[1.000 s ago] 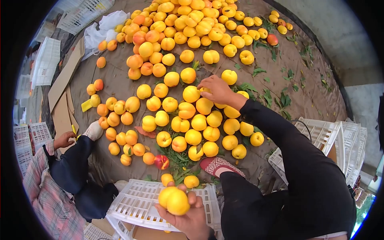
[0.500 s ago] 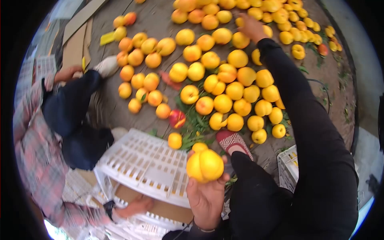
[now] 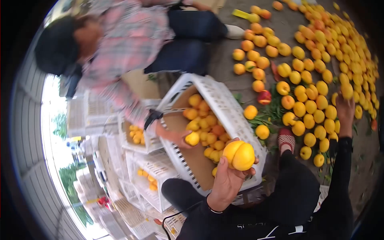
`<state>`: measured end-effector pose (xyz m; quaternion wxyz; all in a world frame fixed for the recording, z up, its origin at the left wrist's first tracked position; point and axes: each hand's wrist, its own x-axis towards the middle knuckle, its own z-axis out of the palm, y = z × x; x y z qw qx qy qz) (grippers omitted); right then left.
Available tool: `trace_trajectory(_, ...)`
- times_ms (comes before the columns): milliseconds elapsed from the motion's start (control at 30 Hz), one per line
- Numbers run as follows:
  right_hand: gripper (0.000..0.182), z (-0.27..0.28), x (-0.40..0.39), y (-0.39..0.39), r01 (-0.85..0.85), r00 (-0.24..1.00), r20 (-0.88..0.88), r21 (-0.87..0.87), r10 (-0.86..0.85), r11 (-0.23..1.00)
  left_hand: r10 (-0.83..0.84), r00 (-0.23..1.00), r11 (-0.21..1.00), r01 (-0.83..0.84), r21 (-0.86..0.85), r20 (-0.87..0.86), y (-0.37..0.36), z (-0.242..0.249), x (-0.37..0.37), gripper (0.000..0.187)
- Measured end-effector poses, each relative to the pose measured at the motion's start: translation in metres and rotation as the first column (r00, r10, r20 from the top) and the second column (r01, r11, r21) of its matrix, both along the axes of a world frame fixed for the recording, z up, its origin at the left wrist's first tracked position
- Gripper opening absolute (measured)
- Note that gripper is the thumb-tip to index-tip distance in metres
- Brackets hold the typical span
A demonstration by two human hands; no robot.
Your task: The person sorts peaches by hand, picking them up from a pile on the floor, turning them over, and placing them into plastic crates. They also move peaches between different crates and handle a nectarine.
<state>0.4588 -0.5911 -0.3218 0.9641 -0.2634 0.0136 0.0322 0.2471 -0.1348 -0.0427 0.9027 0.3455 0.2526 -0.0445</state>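
My left hand (image 3: 227, 182) is closed around a yellow peach (image 3: 239, 155), held up in front of the lower right end of a white crate (image 3: 236, 108). Inside that crate, yellow and orange peaches (image 3: 206, 128) lie on brown cardboard. At the right, my right hand (image 3: 345, 110) has its fingers on a yellow peach (image 3: 347, 91), beside the large spread of peaches (image 3: 310, 107) on the ground. The co-worker's hand (image 3: 178, 137) holds another peach (image 3: 192, 138) over the crate.
A person in a plaid shirt (image 3: 124, 40) sits at the upper left. More white crates (image 3: 154, 160) with peaches stand left of the large one. Green leaves (image 3: 270, 120) and a red fruit (image 3: 264, 97) lie near my shoe (image 3: 286, 141).
The view has swung left, bringing the crate's inside and the co-worker's head into sight. My left hand still holds its peach. My right hand now has a peach at its fingertips.
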Motion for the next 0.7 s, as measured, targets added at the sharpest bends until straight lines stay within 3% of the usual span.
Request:
trace_trajectory(67,0.051,0.05,-0.026,0.03,0.145,0.976,-0.178,0.113,-0.124,0.983,0.101,0.995,0.988,-0.099,0.12,-0.015,0.023,0.013,-0.036,0.061)
trace_trajectory(133,0.054,0.062,-0.038,0.036,0.146,0.98,-0.164,0.236,-0.109,0.961,0.31,0.951,0.934,-0.301,0.193,-0.015,0.042,0.033,-0.063,0.06)
trace_trajectory(200,0.054,0.06,-0.042,0.039,0.136,0.983,-0.15,0.245,-0.101,0.96,0.436,0.899,0.878,-0.437,0.195,0.048,0.071,0.045,-0.099,0.059)
trace_trajectory(267,0.052,0.069,-0.043,0.047,-0.013,1.0,-0.013,0.219,0.017,0.976,0.561,0.822,0.793,-0.568,0.22,0.099,0.101,0.048,-0.136,0.058)
trace_trajectory(400,0.051,0.128,-0.06,0.089,-0.038,0.999,0.009,0.029,0.038,0.999,0.718,0.653,0.606,-0.757,0.244,0.241,0.156,0.056,-0.207,0.056)
trace_trajectory(567,0.05,0.225,-0.116,0.17,-0.265,0.945,0.197,0.0,0.26,0.964,0.879,0.36,0.326,-0.932,0.156,0.313,0.249,0.003,-0.289,0.05)
trace_trajectory(600,0.049,0.246,-0.132,0.187,-0.292,0.932,0.227,0.005,0.283,0.957,0.877,0.31,0.228,-0.941,0.251,0.366,0.272,-0.019,-0.304,0.051)
trace_trajectory(633,0.049,0.258,-0.14,0.201,-0.403,0.889,0.251,0.036,0.382,0.914,0.882,0.291,0.234,-0.953,0.193,0.371,0.284,-0.029,-0.325,0.051)
trace_trajectory(667,0.049,0.272,-0.152,0.216,-0.4,0.9,0.198,0.021,0.389,0.916,0.887,0.272,0.239,-0.962,0.134,0.373,0.297,-0.039,-0.344,0.052)
trace_trajectory(700,0.048,0.287,-0.169,0.243,-0.405,0.911,0.106,0.039,0.399,0.914,0.814,0.436,0.193,-0.827,0.527,0.385,0.318,-0.057,-0.365,0.052)
